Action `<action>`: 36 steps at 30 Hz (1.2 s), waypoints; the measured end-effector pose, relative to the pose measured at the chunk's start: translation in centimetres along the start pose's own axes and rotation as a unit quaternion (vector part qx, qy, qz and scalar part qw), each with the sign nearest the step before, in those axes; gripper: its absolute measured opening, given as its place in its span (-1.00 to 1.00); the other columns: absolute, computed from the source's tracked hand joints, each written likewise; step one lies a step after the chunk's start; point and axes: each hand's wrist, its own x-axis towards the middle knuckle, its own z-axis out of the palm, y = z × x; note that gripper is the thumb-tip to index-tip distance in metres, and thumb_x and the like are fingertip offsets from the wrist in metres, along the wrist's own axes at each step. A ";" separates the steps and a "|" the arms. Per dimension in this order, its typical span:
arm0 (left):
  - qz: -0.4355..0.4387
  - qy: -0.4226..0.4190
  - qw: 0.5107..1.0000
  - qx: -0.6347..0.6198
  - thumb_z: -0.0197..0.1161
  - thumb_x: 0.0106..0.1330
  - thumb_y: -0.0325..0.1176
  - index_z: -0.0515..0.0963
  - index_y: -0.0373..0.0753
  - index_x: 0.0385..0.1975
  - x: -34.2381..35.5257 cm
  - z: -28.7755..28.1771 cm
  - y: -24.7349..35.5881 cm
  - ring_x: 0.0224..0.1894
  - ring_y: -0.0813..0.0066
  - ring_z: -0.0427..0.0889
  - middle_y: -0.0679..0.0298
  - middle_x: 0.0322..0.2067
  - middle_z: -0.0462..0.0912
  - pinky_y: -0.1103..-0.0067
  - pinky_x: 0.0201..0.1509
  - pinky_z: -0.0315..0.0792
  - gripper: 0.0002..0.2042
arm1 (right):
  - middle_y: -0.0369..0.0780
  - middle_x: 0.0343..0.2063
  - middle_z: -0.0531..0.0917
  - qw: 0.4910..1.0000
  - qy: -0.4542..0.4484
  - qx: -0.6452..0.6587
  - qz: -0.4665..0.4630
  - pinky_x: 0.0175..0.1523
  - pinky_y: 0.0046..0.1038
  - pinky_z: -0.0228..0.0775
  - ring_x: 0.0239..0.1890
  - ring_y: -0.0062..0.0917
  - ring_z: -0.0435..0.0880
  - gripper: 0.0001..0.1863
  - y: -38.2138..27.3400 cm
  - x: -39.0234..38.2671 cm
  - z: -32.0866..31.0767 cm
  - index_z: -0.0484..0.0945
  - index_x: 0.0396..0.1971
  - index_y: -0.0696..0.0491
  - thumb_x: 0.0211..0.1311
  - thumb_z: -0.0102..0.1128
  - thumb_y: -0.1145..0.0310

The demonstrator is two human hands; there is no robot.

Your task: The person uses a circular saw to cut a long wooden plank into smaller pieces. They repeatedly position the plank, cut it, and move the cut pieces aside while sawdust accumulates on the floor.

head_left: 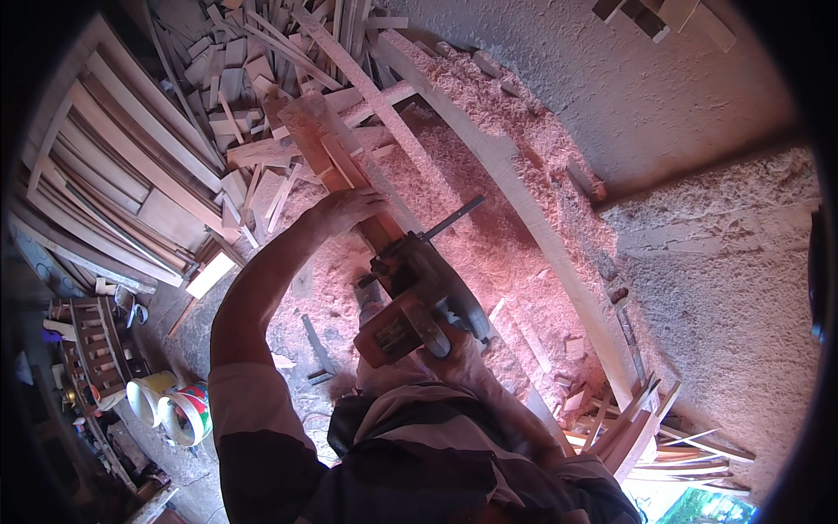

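A wooden board [377, 229] runs away from me, with a circular saw [410, 301] over its near end. The saw has an orange-brown motor body, a dark rounded guard and a metal guide bar [454, 217] sticking out to the right. My left hand [353, 208] lies across the board just ahead of the saw, its fingers together and bent over the wood. Close to my body, my right hand [452, 360] is closed at the back of the saw; the saw covers most of its fingers. The blade is hidden.
Pinkish sawdust [532, 306] covers the ground, crossed by a long curved plank [524, 196]. Offcuts [231, 74] are heaped at the far left beside stacked boards [131, 148]. Buckets [185, 415] stand at the left, a hammer-shaped tool [319, 349] lies nearby, and a rough wall [707, 262] rises at right.
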 end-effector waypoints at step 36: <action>-0.041 0.024 0.994 -0.099 0.43 -0.07 -0.44 0.36 -0.20 0.24 -1.2 -0.4 -7.3 0.28 0.22 0.42 0.22 0.22 0.38 0.47 0.27 0.49 -0.26 | 0.07 -0.13 0.67 0.991 0.059 -0.050 -0.105 -0.02 -0.17 0.54 -0.03 -0.02 0.67 -0.44 -0.7 8.8 2.3 0.51 0.11 0.10 0.04 0.39 0.35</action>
